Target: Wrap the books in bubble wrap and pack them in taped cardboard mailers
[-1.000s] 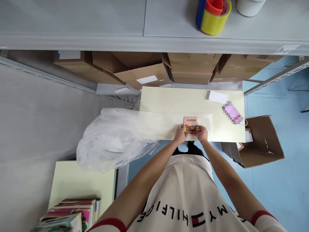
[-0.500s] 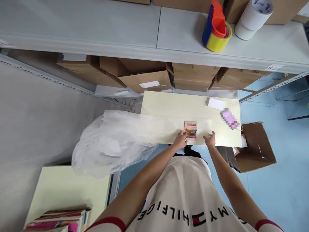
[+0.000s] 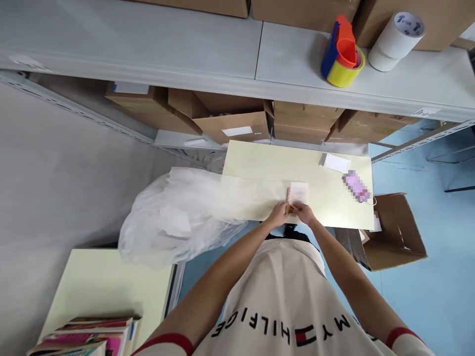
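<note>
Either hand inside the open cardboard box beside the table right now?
No, the left hand and right hand are both at the small book on the table, clear of the open cardboard box.

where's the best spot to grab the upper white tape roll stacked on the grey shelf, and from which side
Probably around the curved outer wall of the upper white tape roll, coming from the front. It stands upright on the lower white roll with that wall exposed, while a brown cardboard box sits behind and the red-and-blue dispenser with yellow tape stands to the left.
</note>
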The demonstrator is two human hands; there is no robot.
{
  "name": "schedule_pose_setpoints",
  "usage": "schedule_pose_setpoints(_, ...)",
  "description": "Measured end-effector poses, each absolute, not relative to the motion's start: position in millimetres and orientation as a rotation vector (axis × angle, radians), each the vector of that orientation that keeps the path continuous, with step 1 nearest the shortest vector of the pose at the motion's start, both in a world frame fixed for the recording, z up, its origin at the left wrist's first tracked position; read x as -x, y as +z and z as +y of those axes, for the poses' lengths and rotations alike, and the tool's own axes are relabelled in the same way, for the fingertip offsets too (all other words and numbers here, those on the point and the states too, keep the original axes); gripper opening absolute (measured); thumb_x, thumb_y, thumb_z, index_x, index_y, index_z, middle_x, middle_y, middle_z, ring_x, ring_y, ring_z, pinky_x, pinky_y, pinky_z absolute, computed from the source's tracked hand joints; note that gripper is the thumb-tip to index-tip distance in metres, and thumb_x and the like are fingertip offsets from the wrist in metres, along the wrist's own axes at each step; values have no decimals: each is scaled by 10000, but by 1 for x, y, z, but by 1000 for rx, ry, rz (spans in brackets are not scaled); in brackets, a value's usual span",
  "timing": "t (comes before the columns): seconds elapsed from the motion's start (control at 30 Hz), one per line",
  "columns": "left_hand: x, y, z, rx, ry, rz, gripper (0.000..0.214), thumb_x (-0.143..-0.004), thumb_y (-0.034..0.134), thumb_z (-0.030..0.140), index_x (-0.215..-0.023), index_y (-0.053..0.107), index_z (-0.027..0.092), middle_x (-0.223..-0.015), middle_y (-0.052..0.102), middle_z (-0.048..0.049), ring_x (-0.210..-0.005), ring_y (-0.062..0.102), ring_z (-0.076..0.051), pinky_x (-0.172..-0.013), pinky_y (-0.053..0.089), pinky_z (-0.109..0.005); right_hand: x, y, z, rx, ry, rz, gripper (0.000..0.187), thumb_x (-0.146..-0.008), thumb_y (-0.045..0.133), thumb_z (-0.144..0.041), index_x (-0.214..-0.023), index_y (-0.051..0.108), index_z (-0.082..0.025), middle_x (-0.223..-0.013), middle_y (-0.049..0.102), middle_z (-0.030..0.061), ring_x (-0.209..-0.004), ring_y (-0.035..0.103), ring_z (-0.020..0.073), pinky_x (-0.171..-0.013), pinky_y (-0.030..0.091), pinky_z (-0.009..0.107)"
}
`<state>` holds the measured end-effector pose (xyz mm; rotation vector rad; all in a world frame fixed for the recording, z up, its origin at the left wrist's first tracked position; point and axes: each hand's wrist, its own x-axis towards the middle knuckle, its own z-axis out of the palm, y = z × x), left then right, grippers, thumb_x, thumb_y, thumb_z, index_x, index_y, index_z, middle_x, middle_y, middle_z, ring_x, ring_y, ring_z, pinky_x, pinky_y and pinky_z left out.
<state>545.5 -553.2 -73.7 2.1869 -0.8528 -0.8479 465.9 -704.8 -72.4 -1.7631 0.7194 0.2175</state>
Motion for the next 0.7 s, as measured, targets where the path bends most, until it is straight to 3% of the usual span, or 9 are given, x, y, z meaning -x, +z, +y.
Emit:
schedule_pose_setpoints(0.1,-540,-70,-549,-2141,-657,-895,588,-800,498,77,-1376,451,180,-1376,531,-134,-1332,453,-253,-1112,398,-465,-470,-79,-698,1800,249,683,176,-673,623,-316,-809,703,-237,-743,693,-18,-753,626,185,-702,520,300)
schedule_pose_setpoints(0.23,-532,-69,-557,-2133,-664,-973,605,-799,500,83,-1394,447,178,-1423,496,-132,-1348,441,-273,-1136,379,-466,-466,-83,-699,1859,228,695,242,-662,614,-249,-882,714,-236,-854,711,-2,-844,640,198,-790,535,327)
schedule_pose_setpoints(0.43,-530,-78,-567,-2199,-868,-931,611,-787,514,74,-1390,445,140,-1437,473,-172,-1374,419,-296,-1136,367,-473,-443,-81,-708,1962,17,1001,495,-693,589,-240,-1182,615,-170,-1176,625,150,-1130,572,302,-994,452,489)
schedule_pose_setpoints(0.57,-533,-78,-565,-2172,-887,-879,599,-788,537,85,-1381,464,124,-1433,482,-186,-1389,404,-300,-1157,345,-479,-442,-79,-709,1638,11,1163,591,-651,648,-303,-1216,523,-181,-1060,645,106,-973,625,258,-864,524,439)
schedule_pose_setpoints(0.7,-536,-74,-566,-2080,-963,-651,502,-832,550,172,-1329,532,105,-1451,486,-182,-1391,413,-304,-1169,332,-462,-450,-68,-707,1467,60,1109,440,-650,638,-368,-1041,536,-193,-903,643,51,-793,637,211,-690,551,370)
